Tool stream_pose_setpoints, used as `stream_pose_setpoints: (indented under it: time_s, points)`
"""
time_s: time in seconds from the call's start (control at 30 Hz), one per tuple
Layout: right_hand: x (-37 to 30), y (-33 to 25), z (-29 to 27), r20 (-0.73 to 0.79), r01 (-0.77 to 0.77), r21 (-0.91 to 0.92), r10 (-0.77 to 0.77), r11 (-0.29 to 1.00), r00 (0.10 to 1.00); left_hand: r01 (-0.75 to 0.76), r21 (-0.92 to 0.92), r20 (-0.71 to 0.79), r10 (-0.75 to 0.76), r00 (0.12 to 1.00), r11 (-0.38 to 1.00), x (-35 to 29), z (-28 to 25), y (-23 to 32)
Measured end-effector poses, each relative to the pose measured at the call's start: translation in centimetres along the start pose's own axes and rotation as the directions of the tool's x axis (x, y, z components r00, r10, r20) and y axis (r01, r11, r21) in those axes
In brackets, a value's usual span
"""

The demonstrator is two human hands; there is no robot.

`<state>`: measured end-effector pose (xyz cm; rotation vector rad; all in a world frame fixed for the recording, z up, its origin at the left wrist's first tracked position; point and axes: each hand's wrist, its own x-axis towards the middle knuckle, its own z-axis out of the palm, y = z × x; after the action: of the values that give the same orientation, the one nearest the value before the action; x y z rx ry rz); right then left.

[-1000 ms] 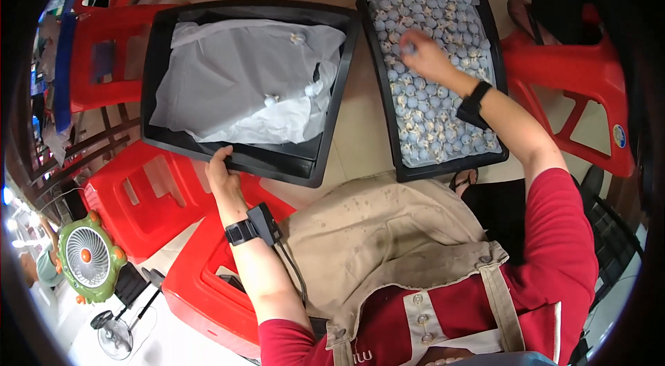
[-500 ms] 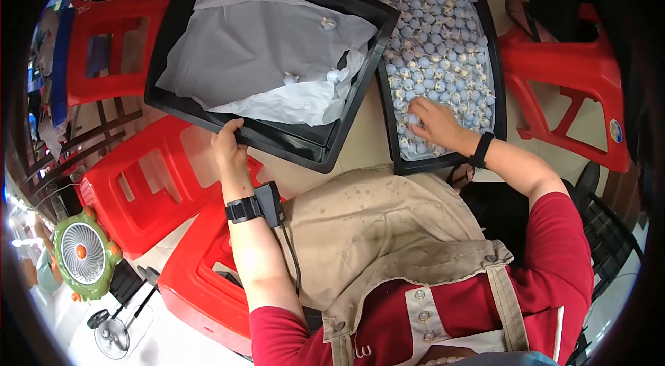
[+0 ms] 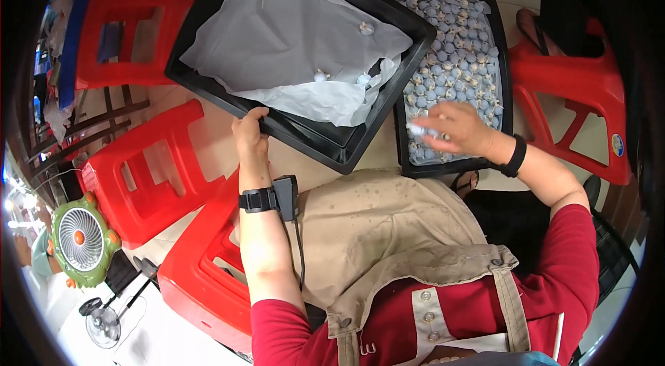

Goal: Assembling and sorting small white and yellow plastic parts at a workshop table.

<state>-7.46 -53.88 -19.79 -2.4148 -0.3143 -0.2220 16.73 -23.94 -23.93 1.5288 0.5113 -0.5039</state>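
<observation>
Left hand [image 3: 251, 132], clamped on the lined tray [image 3: 299, 138], presumably steadies it. Right hand [image 3: 463, 132], half-curled, holds a blurred ball [image 3: 416, 129].

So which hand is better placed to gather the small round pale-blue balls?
Probably the right hand: it's over the pale-blue balls, while the left hand grips the emptier black rectangular tray.

Before the person [image 3: 388, 220], the left tray [image 3: 298, 135] holds a sheet [image 3: 277, 40] with three balls [image 3: 321, 76] on it; close on its right, the right tray [image 3: 454, 170] holds many balls [image 3: 467, 44]; a stool [image 3: 571, 77] stands right of that; leftward, more stools [image 3: 142, 220], then a fan [image 3: 79, 238]
</observation>
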Motion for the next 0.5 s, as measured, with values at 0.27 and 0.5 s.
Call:
stream_pose_setpoints:
  time_s: [0.27,0.5]
  points:
    - [12.3,4.9,-0.2,0.108,-0.292,-0.059,0.297,0.954,0.949,0.006,0.04,0.117,-0.011,0.993,0.999,-0.9,2.6,0.9]
    - [6.5,1.9,-7.2,-0.345,-0.306,0.159,0.343,0.939,0.874,-0.044,0.039,0.117,0.039,0.992,0.998,-1.0,3.0,0.8]
